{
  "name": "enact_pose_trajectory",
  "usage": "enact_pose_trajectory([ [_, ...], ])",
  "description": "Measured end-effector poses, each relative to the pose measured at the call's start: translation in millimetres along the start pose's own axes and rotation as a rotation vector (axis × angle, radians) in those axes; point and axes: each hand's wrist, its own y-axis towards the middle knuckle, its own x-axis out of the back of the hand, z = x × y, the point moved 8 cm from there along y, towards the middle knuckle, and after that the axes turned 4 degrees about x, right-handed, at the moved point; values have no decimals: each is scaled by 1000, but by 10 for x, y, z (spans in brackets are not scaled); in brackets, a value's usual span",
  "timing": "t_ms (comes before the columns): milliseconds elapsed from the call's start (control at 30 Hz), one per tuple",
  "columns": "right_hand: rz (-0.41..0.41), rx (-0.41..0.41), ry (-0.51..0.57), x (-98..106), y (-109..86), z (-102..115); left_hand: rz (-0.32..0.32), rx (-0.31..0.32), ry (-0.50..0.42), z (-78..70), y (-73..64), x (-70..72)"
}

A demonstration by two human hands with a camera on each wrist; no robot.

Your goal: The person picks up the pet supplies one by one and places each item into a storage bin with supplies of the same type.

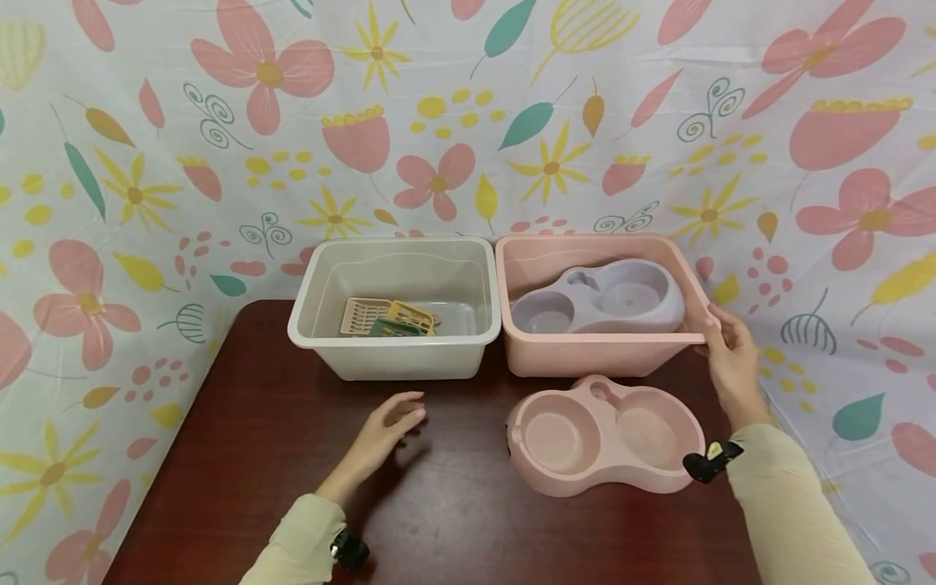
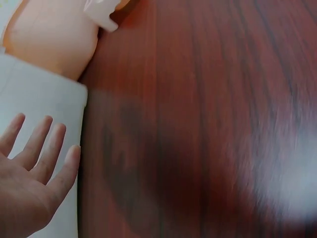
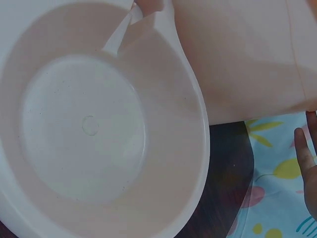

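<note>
My right hand (image 1: 734,366) grips the front right corner of the pink litter box (image 1: 585,356) at its rim. Inside that box a lilac double pet bowl (image 1: 632,294) leans at a tilt. On the table just in front lies a pink double pet bowl (image 1: 608,435), which fills much of the right wrist view. My left hand (image 1: 382,432) hovers over the table with loosely spread fingers and holds nothing. It is nearest to the pale grey litter box (image 1: 398,357), where pink, yellow and green slotted litter scoops (image 1: 395,317) lie on the bottom.
Both boxes stand side by side at the back of the dark red-brown table (image 1: 453,528). Right behind them hangs a flower-patterned cloth (image 1: 453,97), which also runs down both sides of the table.
</note>
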Motion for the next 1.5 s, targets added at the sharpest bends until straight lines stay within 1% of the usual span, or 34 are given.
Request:
enact_pose_trajectory([
  [100, -2, 2, 0, 9, 15, -29, 43, -5, 14, 18, 15, -141],
  [200, 24, 13, -5, 13, 27, -43, 74, -9, 25, 40, 29, -262],
  [367, 125, 34, 39, 0, 34, -33, 120, -12, 46, 59, 50, -447],
  [500, 208, 57, 54, -3, 45, -3, 146, -21, 74, 32, 65, -581],
  [600, 263, 64, 50, 10, 49, 29, 154, -24, 85, 1, 81, -677],
  [667, 298, 53, 68, 16, 50, 42, 151, -26, 91, -12, 95, -733],
  [867, 425, 11, 181, -29, 22, 99, 131, -49, 98, -22, 162, -910],
  [967, 466, -2, 214, -48, 11, 112, 128, -46, 105, -18, 195, -1013],
  [1200, 484, -16, 214, -51, 5, 108, 114, 4, 115, 15, 259, -1220],
  [1500, 456, -7, 234, -63, 24, 114, 64, 32, -7, 20, 322, -1405],
])
